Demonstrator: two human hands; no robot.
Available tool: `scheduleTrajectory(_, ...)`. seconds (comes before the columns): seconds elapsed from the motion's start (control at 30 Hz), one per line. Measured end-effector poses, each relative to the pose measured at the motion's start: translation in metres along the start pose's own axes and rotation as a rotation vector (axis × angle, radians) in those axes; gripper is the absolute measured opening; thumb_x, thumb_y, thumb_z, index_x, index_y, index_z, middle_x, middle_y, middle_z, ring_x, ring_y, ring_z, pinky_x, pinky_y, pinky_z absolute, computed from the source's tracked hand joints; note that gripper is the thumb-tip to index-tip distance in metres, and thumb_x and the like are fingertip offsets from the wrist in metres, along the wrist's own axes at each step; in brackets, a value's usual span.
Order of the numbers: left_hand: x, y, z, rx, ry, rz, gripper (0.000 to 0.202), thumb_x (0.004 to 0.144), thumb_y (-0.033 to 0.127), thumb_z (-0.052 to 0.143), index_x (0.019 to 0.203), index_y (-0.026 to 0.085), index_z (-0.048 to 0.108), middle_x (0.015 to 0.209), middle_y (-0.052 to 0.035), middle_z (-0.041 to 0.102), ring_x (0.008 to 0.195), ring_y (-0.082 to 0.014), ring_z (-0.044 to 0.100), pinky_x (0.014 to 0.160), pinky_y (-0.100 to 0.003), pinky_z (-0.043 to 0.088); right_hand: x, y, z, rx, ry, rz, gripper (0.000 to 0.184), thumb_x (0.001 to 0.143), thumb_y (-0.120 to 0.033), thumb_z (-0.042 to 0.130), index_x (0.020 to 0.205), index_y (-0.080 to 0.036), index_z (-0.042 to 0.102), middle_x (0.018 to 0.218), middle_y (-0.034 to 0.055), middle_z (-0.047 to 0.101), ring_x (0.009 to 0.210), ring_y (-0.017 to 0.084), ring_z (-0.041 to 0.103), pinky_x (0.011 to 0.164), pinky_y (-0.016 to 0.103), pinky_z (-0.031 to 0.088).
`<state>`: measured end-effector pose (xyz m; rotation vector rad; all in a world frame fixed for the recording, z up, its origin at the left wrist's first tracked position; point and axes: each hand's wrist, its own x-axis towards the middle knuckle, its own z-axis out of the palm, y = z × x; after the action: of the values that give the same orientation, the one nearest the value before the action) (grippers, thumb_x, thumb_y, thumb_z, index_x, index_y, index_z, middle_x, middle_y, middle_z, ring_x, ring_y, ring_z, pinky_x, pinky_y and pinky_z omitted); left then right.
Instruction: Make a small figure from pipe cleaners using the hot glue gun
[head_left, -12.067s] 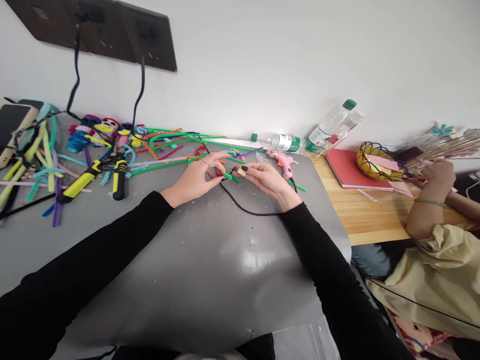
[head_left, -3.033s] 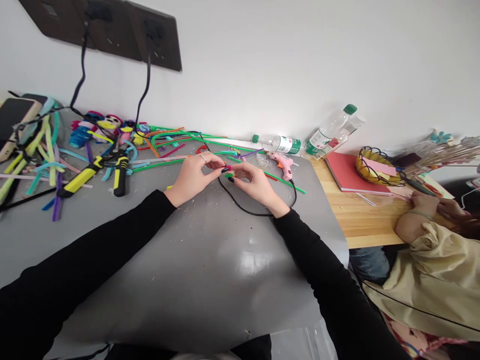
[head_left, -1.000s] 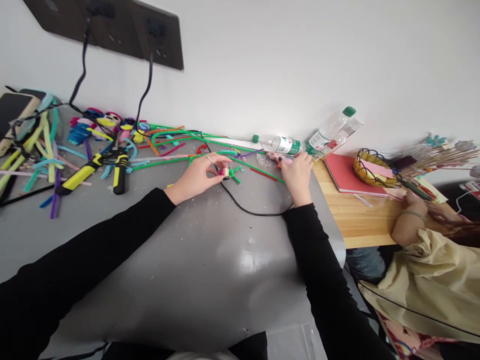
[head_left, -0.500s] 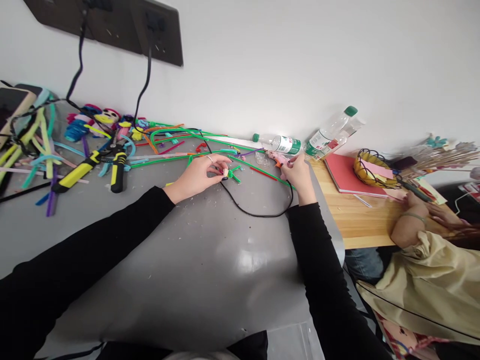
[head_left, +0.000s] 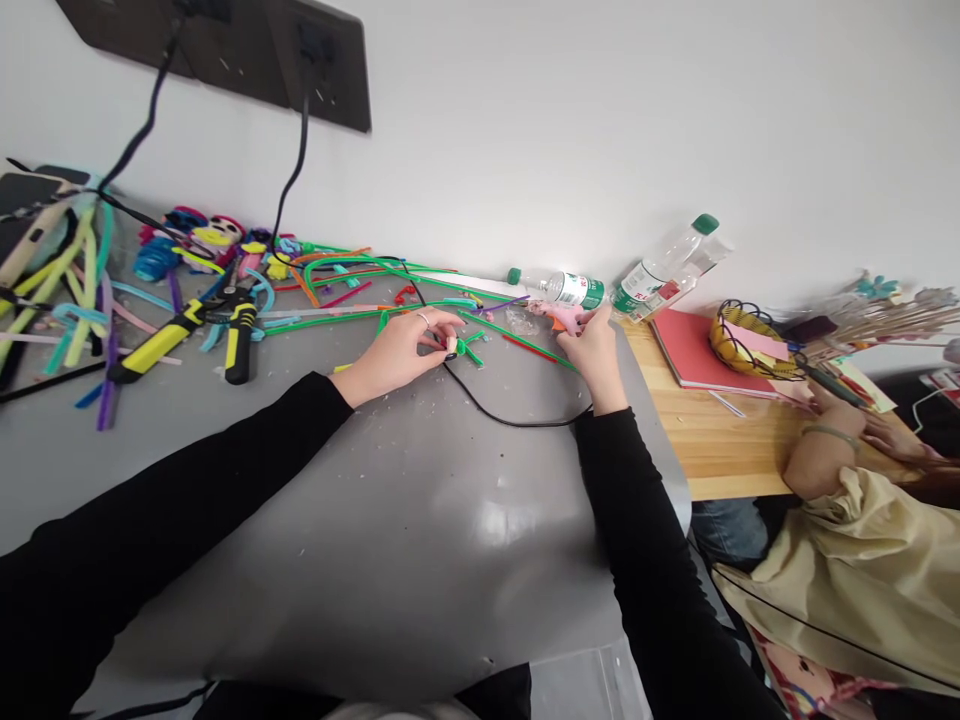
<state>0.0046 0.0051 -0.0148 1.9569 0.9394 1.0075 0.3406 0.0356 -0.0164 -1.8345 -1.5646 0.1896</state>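
Observation:
My left hand (head_left: 409, 352) pinches a small green pipe-cleaner piece (head_left: 471, 347) with short arms and a pale part at the fingertips. My right hand (head_left: 595, 352) is closed around a pink hot glue gun (head_left: 570, 317) with an orange trigger, its nozzle pointing left. A black cord (head_left: 517, 424) loops over the table below both hands. Crumpled clear plastic (head_left: 521, 322) lies under the gun's front end. Long green pipe cleaners (head_left: 517, 338) stretch behind and between the hands.
Yellow-black pliers (head_left: 238, 340), pipe-cleaner bundles (head_left: 90, 290) and small fuzzy figures (head_left: 214, 240) lie at left. Plastic bottles (head_left: 577, 288) rest by the wall. On the wooden table at right are a red book (head_left: 679, 350), a yellow basket (head_left: 739, 350) and another person's arm (head_left: 821, 445).
My right hand and the glue gun have shifted very slightly, and the cord loop has slid a little. My left hand keeps its pinch on the green piece.

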Motion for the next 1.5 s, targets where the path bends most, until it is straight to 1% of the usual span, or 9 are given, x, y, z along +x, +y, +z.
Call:
scheduleTrajectory(0.17,0.0,0.0,0.0,-0.023,0.006,-0.023,0.038,0.091,0.036,0.068,0.124,0.016,0.066,0.101,-0.007,0.072,0.091,-0.019,0.073,0.094,-0.042,0.065,0.0,-0.013,0.0,0.051,0.104,-0.097,0.033,0.082,-0.017,0.054,0.111,-0.023,0.039,0.095,0.0064,0.056,0.083,0.024,0.059,0.079,0.042,0.051)
scheduleTrajectory(0.3,0.0,-0.001,0.001,-0.068,0.016,-0.048,0.045,0.088,0.033,0.07,0.129,0.017,0.062,0.1,-0.0062,0.071,0.089,-0.0184,0.072,0.094,-0.042,0.065,-0.003,-0.021,0.005,0.206,0.029,-0.17,0.035,0.091,-0.021,0.049,0.124,-0.022,0.037,0.093,0.0048,0.059,0.08,0.021,0.061,0.078,0.039,0.052)
scheduleTrajectory(0.43,0.001,-0.002,0.001,-0.1,0.025,-0.05,0.049,0.085,0.033,0.071,0.131,0.018,0.06,0.097,-0.0057,0.071,0.09,-0.0196,0.072,0.093,-0.042,0.064,-0.013,-0.036,0.008,0.317,-0.083,-0.165,0.036,0.088,-0.026,0.06,0.118,-0.024,0.04,0.095,0.0025,0.058,0.077,0.017,0.056,0.074,0.034,0.049)
scheduleTrajectory(0.53,0.001,-0.002,0.001,-0.106,0.023,-0.063,0.049,0.085,0.032,0.072,0.131,0.018,0.061,0.097,-0.0055,0.071,0.091,-0.0201,0.072,0.093,-0.042,0.064,-0.021,-0.05,0.004,0.32,-0.136,-0.163,0.029,0.088,-0.034,0.066,0.102,-0.025,0.042,0.088,-0.0008,0.052,0.076,0.016,0.049,0.071,0.032,0.045)
scheduleTrajectory(0.67,0.001,-0.002,0.001,-0.113,0.018,-0.069,0.05,0.084,0.031,0.072,0.132,0.018,0.061,0.099,-0.0058,0.071,0.091,-0.0197,0.073,0.093,-0.041,0.064,-0.026,-0.065,-0.003,0.251,-0.146,-0.118,0.043,0.09,-0.049,0.069,0.084,-0.026,0.033,0.076,-0.0048,0.038,0.07,0.014,0.038,0.067,0.029,0.038)
scheduleTrajectory(0.83,0.001,-0.004,0.003,-0.136,-0.006,-0.061,0.054,0.084,0.029,0.071,0.136,0.018,0.059,0.098,-0.0047,0.07,0.091,-0.0187,0.072,0.094,-0.041,0.064,-0.028,-0.069,-0.006,0.181,-0.183,-0.219,0.039,0.09,-0.041,0.065,0.081,-0.026,0.03,0.071,-0.0058,0.034,0.065,0.013,0.034,0.063,0.029,0.033)
scheduleTrajectory(1.07,0.001,-0.007,0.004,-0.152,-0.043,-0.067,0.059,0.083,0.03,0.072,0.139,0.018,0.057,0.101,-0.0052,0.071,0.091,-0.0188,0.073,0.094,-0.043,0.065,-0.03,-0.066,0.007,0.138,-0.202,-0.486,0.024,0.079,-0.026,0.061,0.085,-0.025,0.038,0.077,-0.0017,0.049,0.07,0.016,0.046,0.067,0.031,0.04)
scheduleTrajectory(1.4,0.001,-0.008,0.002,-0.184,-0.075,-0.096,0.064,0.082,0.032,0.075,0.141,0.016,0.058,0.102,-0.0073,0.072,0.097,-0.0216,0.073,0.097,-0.045,0.064,-0.031,-0.067,0.009,0.129,-0.09,-0.459,0.028,0.082,-0.029,0.064,0.082,-0.025,0.036,0.075,-0.0031,0.047,0.066,0.014,0.044,0.064,0.03,0.039)
scheduleTrajectory(1.5,0.0,-0.01,0.004,-0.212,-0.096,-0.08,0.064,0.081,0.031,0.075,0.141,0.016,0.057,0.101,-0.007,0.071,0.097,-0.0212,0.073,0.096,-0.044,0.064,-0.031,-0.067,0.01,0.129,-0.099,-0.5,0.029,0.083,-0.029,0.064,0.082,-0.025,0.035,0.076,-0.0026,0.047,0.067,0.015,0.046,0.065,0.03,0.04)
